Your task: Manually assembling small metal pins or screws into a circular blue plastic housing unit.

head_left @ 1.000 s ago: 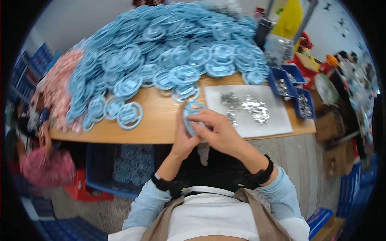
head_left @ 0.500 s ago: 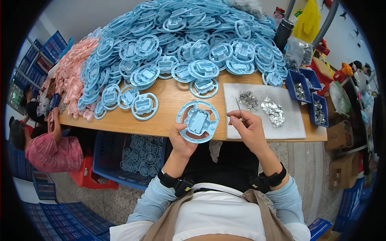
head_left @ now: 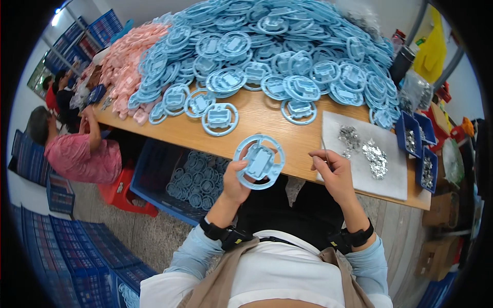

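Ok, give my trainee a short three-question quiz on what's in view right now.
1. True or false: the left hand holds a blue ring part.
2. The small metal pieces lie on: A) a white sheet B) a pink tray C) the floor.
3. What sits under the wooden table, left of the person's knees?

Key: 1 true; 2 A; 3 a blue crate of blue ring parts.
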A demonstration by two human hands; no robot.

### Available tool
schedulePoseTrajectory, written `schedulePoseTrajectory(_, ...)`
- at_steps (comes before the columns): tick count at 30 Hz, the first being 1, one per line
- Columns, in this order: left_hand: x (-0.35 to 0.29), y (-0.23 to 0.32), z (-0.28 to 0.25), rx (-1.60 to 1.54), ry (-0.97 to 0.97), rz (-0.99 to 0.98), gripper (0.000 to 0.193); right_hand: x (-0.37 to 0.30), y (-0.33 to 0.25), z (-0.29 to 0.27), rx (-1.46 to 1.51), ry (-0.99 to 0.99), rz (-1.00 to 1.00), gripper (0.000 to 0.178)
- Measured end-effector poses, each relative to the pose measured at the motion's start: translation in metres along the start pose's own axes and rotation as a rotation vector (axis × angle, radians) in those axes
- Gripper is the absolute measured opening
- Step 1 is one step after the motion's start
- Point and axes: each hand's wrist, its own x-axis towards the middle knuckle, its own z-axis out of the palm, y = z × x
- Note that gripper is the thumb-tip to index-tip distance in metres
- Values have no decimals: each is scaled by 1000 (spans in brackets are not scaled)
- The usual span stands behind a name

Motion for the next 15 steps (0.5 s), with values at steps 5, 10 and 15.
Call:
schedulePoseTrajectory(5, -72, 70, -63, 458, 169, 110, 67, 0, 1, -11, 32, 8, 20, 17)
schedulePoseTrajectory(10, -113, 111, -88, 1677, 600, 52, 65, 6, 8, -22, 88, 37, 40, 19)
schedulePoseTrajectory(15, -64, 103, -103, 1879, 655, 484, 58, 6, 5, -19, 74, 19, 19, 18)
